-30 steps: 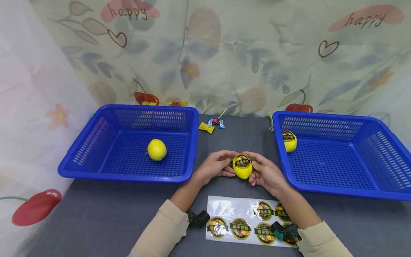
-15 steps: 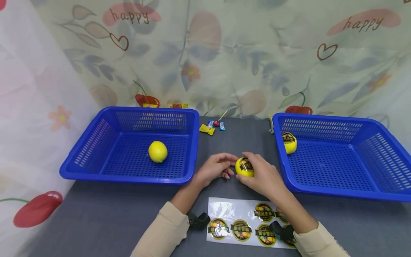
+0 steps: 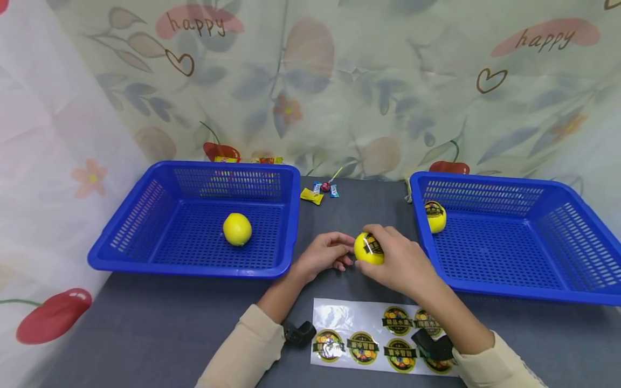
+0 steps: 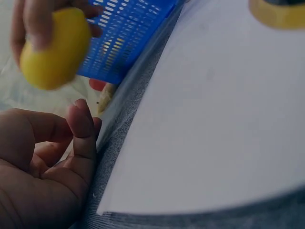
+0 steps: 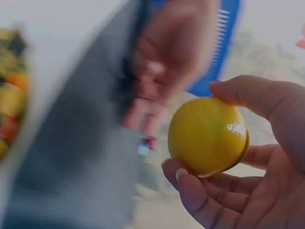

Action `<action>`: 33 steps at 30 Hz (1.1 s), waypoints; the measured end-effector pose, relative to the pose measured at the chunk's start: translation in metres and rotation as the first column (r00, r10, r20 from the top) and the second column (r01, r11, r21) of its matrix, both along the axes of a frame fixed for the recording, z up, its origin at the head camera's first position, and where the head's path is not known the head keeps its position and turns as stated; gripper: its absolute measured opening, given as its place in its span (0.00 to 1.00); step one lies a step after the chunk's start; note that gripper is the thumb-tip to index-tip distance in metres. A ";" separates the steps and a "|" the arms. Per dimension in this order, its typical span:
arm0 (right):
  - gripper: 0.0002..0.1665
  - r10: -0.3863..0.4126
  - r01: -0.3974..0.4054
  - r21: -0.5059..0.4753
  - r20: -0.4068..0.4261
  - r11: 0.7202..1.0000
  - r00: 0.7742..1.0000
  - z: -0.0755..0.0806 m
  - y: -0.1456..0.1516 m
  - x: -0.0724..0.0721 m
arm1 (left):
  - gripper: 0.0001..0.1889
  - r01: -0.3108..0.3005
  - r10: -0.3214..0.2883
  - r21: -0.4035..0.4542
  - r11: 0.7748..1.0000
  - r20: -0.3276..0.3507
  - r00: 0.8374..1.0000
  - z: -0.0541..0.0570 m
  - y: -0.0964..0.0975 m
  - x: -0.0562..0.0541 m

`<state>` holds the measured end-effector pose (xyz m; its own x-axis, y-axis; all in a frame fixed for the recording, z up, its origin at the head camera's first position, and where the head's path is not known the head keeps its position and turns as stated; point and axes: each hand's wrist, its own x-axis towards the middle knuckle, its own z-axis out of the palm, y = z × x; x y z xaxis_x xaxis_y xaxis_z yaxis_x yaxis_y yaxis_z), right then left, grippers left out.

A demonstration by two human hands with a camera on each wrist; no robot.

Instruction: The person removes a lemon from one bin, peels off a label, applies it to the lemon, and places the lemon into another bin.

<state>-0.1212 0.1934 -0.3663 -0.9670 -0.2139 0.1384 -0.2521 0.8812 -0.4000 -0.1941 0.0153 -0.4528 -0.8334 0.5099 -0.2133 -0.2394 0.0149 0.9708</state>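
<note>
My right hand (image 3: 400, 262) grips a yellow lemon (image 3: 364, 249) between thumb and fingers, lifted off the table as the left wrist view shows. A round black label with fruit pictures sticks to the lemon's side. In the right wrist view the lemon (image 5: 205, 136) shows its plain yellow side. Just left of it, my left hand (image 3: 324, 253) rests on the table with loosely bent fingers and holds nothing. The left wrist view shows a gap between the left hand (image 4: 52, 162) and the lemon (image 4: 59, 52). Below both hands lies a white sticker sheet (image 3: 344, 312) with several round labels.
At left, a blue basket (image 3: 194, 271) contains one plain lemon (image 3: 237, 229). The blue basket (image 3: 529, 293) at right has a labelled lemon (image 3: 436, 220) by its left wall. Small wrapped candies (image 3: 312, 196) and a lollipop (image 3: 325, 186) lie at the back, before a patterned curtain (image 3: 359, 108).
Both hands held the lemon one second ago, its label facing up. The left hand has let go; the right hand now holds the lemon alone, turned so the label faces right.
</note>
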 end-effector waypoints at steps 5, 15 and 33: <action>0.38 0.022 -0.022 0.004 -0.009 1.000 1.000 0.047 0.013 -0.001 | 0.13 0.009 -0.009 -0.005 1.000 -0.004 1.000 0.001 0.001 0.000; 0.47 -0.115 0.115 0.002 0.134 0.993 0.984 0.111 0.088 -0.045 | 0.14 0.006 -0.006 -0.002 1.000 -0.004 1.000 0.003 0.002 0.003; 0.47 -0.204 0.239 0.009 0.556 0.971 0.806 0.028 0.200 -0.103 | 0.12 -0.012 0.008 -0.040 0.999 -0.082 0.997 0.003 0.011 0.010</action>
